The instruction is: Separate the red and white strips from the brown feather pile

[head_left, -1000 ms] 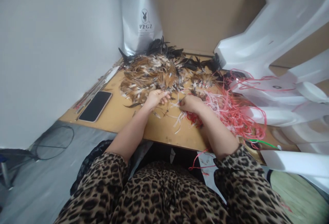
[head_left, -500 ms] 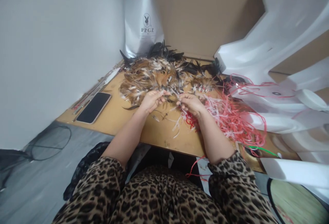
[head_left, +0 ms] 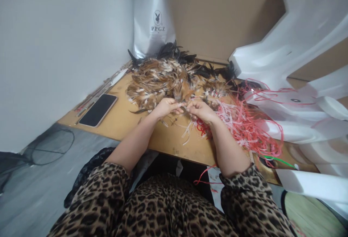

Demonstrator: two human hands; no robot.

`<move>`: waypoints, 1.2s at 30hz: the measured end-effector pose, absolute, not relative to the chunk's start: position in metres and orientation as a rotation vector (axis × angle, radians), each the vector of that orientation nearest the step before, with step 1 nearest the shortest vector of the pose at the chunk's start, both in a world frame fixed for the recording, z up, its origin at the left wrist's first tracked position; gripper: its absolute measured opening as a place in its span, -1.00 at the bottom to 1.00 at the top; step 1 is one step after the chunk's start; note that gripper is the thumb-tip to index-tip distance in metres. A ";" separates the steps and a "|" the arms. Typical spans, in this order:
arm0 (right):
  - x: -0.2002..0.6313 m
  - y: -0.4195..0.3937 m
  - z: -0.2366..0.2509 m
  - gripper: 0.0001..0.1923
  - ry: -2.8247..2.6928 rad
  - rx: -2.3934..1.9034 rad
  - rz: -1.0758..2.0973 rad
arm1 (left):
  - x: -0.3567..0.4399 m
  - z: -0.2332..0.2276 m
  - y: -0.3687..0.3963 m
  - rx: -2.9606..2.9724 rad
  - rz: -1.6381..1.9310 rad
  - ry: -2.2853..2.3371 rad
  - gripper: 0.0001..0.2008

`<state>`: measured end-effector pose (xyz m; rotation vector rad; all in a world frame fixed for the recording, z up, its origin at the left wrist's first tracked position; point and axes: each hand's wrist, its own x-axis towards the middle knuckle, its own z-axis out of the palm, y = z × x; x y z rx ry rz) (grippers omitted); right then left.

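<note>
A big heap of brown, white and black feathers (head_left: 165,77) lies on the wooden table (head_left: 127,121). My left hand (head_left: 166,106) and my right hand (head_left: 199,109) meet at the heap's near edge, fingertips almost touching, pinching a small feather piece (head_left: 185,107) between them. A tangle of red and pink strips (head_left: 241,121) lies under and to the right of my right wrist. Loose white and brown feather bits (head_left: 187,132) are scattered just in front of both hands.
A black phone (head_left: 98,110) lies on the table's left side next to thin rods (head_left: 95,94) by the white wall. A silver bag (head_left: 153,16) stands at the back. White foam pieces (head_left: 293,95) crowd the right. A green strip (head_left: 277,159) sits near the front right edge.
My two hands have come closer together, fingertips now meeting over a small feather piece. The view has shifted slightly; the heap and strips have stayed put.
</note>
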<state>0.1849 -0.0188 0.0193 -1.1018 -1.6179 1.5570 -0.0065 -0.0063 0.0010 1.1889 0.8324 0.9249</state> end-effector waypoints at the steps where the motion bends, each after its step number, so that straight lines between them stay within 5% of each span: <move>1: 0.185 -0.019 0.020 -0.70 -1.635 -1.100 1.529 | -0.007 0.000 -0.006 1.180 0.909 0.828 -0.62; 23: 0.189 -0.018 0.021 -0.70 -1.777 -1.143 1.307 | -0.001 -0.009 -0.007 1.058 0.920 0.804 -0.75; 36: 0.181 -0.022 0.023 -0.82 -2.122 -1.210 0.498 | 0.001 -0.005 -0.013 1.246 0.776 0.938 -0.76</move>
